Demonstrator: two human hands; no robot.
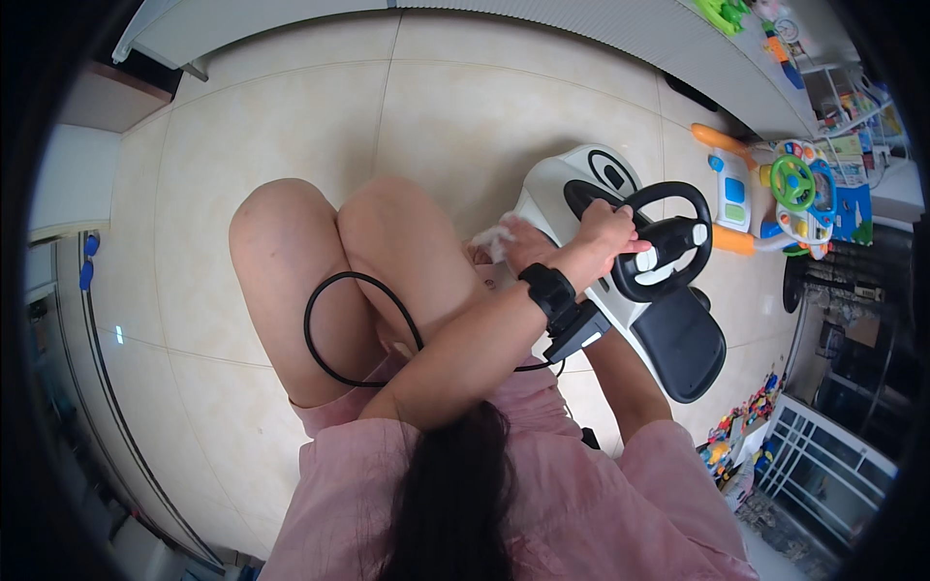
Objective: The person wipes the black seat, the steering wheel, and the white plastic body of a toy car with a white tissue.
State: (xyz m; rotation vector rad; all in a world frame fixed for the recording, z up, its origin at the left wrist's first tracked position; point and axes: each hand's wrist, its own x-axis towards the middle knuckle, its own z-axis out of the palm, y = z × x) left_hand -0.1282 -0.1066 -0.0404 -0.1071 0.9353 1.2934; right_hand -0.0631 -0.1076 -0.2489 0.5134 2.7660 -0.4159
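A child's ride-on car [574, 163] with a white body and black parts stands on the floor to my right. My left hand [607, 229], with a black strapped device [550, 296] on its wrist, grips the left side of the car's black steering wheel [701, 250]. Crossing under that forearm, my right arm reaches to the car's near side. There my right hand [527, 245] holds a crumpled white cloth [498, 238], low beside the body; its fingers are partly hidden. The car's dark seat [683, 345] faces the lower right.
A black cable [309, 319] loops over my bare legs [287, 240]. Beyond the car stands an orange and white toy walker [734, 192] with a green toy wheel [792, 181]. A long white cabinet [581, 29] runs along the top. Colourful toys [741, 421] are piled at the lower right.
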